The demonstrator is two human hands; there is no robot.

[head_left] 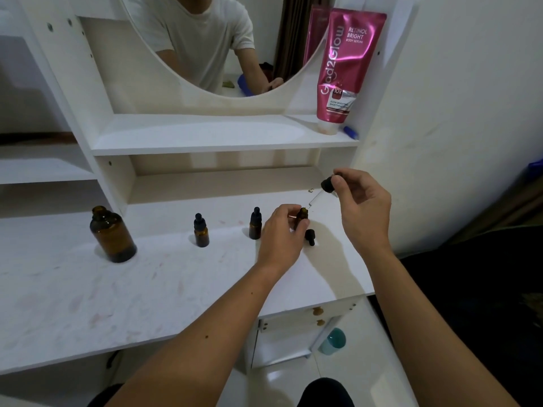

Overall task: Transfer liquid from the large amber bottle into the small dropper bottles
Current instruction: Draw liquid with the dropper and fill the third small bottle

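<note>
Head view: the surface carries the large amber bottle, uncapped, well off to the left of my left grip. That grip is clamped round a small open dropper bottle. My right grip pinches the dropper, tip at the bottle's mouth. I judge I'm dispensing; next I must squeeze the bulb steadily, tip centred. A loose cap lies just beside.

The tall glossy pink plastic tube, standing cap-down at the right end of the white shelf under the round mirror, reads "Glad2Glow", "RETINOL BRIGHT BODY SERUM", "10x" and "GLOW BOOSTING", with a partly legible "SMOOTHING" line beneath.
</note>
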